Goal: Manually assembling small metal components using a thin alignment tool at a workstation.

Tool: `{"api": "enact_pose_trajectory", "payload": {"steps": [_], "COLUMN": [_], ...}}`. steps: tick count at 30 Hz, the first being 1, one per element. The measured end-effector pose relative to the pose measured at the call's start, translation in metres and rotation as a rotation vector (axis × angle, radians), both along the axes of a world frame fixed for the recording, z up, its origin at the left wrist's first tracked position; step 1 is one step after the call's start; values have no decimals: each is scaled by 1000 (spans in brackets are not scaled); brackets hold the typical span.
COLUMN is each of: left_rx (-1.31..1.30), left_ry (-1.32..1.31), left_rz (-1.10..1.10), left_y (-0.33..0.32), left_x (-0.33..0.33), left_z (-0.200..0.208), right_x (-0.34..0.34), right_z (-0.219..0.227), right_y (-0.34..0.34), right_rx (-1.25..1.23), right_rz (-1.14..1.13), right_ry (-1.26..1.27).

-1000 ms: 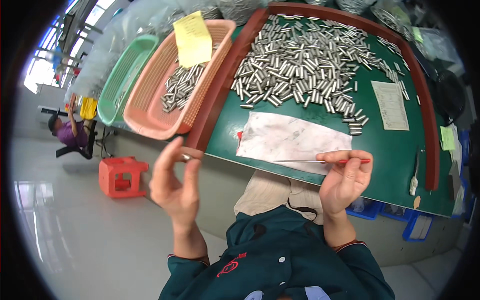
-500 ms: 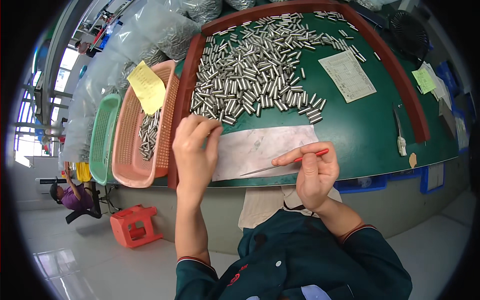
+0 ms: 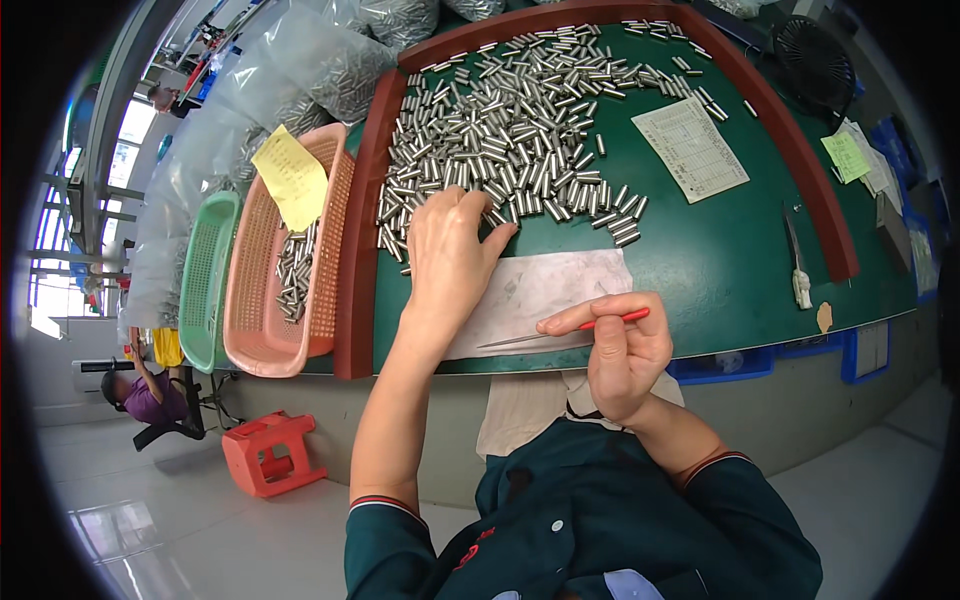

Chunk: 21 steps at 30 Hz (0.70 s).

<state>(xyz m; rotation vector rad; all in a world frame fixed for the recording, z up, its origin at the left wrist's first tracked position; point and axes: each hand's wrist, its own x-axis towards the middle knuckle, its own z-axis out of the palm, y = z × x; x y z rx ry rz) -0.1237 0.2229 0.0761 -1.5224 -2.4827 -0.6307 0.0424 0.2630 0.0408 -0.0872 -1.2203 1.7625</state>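
My left hand (image 3: 450, 255) lies palm down on the near edge of a heap of small metal cylinders (image 3: 520, 140) spread over the green table (image 3: 700, 260); its fingers are spread and touch the closest pieces. My right hand (image 3: 620, 355) pinches a thin red-handled tool (image 3: 585, 327) whose metal tip points left over a white sheet of paper (image 3: 545, 295) at the table's front edge. Whether the left hand grips any piece is hidden under the palm.
A pink basket (image 3: 280, 270) with several cylinders and a yellow note (image 3: 292, 180) stands left of the table, beside a green basket (image 3: 205, 270). A printed sheet (image 3: 692, 148) lies at right. A red stool (image 3: 265, 455) sits on the floor. A person sits far left.
My left hand has moved from off the table's edge forward onto the heap of cylinders. The right hand keeps the red tool and has shifted slightly toward the middle.
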Motion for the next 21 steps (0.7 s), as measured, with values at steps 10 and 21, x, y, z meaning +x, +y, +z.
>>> {"api": "enact_pose_trajectory", "payload": {"steps": [10,21], "left_rx": [511,1147], "left_ry": [-1010,-1812], "left_rz": [96,515], "left_y": [-77,-197], "left_x": [30,101], "left_z": [27,-52], "right_x": [0,-6], "right_z": [-4,-16], "right_y": [3,-50], "right_rx": [33,568], "right_rz": [-17,321], "right_ry": [1,128]}}
